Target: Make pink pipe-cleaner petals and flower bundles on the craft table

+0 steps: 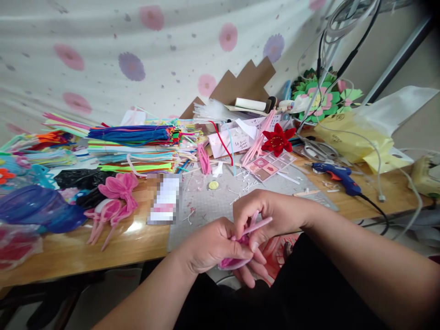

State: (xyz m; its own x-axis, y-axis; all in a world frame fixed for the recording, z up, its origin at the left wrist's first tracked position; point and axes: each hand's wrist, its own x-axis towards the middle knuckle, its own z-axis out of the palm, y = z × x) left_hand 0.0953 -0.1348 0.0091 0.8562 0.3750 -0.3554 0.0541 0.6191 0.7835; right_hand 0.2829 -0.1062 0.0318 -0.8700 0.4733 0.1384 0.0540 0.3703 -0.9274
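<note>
Pinching a pink fuzzy piece (237, 263), the left hand (213, 245) had its thumb closed on it, while the right hand (263, 220) gripped it narrowly near the pale strips at its top. The fingers hid much of the piece, so exactly where each tip pressed could not be told. It was at the table's front edge, above the person's dark-clothed lap.

Beyond the knuckles, a scuffed grey mat (199, 199) covered the middle of the wooden table (134, 243), strewn with white scraps; the hands and right forearm blocked part of its front. A patterned curtain (103, 27) hung behind the back edge.

On the mat lay a yellow disc (213, 185), with a red flower (278, 139) farther back to the right. Bundles of coloured fuzzy stems (130, 134) were stacked toward the back left. Pink fuzzy shapes (118, 188) rested nearer the front edge, left of the mat, beside a blue bowl (30, 206) toward the left end. Near the right end lay a blue glue gun (338, 175), its cord dropping over the front edge. Behind it, loose cables crossed before a yellow bag (354, 130), and brown cardboard (244, 85) leaned at the back.
</note>
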